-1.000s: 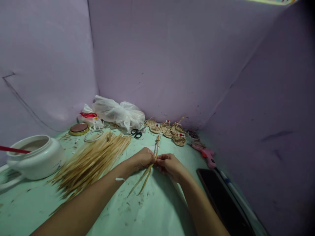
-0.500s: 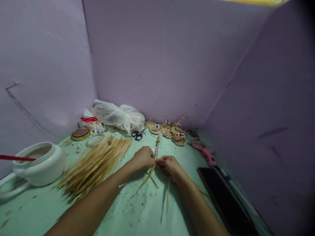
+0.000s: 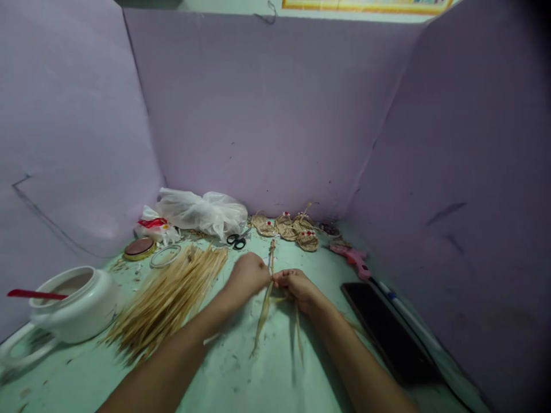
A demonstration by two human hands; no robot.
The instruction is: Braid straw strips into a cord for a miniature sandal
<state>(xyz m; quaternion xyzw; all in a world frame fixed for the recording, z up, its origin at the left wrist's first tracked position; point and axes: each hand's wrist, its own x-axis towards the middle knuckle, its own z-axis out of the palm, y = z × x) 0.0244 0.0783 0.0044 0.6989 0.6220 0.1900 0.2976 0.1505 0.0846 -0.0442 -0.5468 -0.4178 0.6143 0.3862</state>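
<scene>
Pinched by my right hand (image 3: 299, 287), the straw braid (image 3: 272, 256) is mid-desk (image 3: 232, 373); whether my left hand (image 3: 249, 272) grips, I can't tell. Straw bundle (image 3: 167, 307) and black device (image 3: 387, 332) flank me, slippers (image 3: 285, 228) by the back edge.

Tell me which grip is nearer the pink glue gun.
Right. The right grip is left of the pink glue gun, nearer the camera; the left grip is farther left, across the strand.

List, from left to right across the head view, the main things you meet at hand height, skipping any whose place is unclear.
Glossy round white pot → bundle of flat straw-coloured strips → left hand → thin straw-coloured twisted strand → right hand → black rectangular phone-like slab.
</scene>
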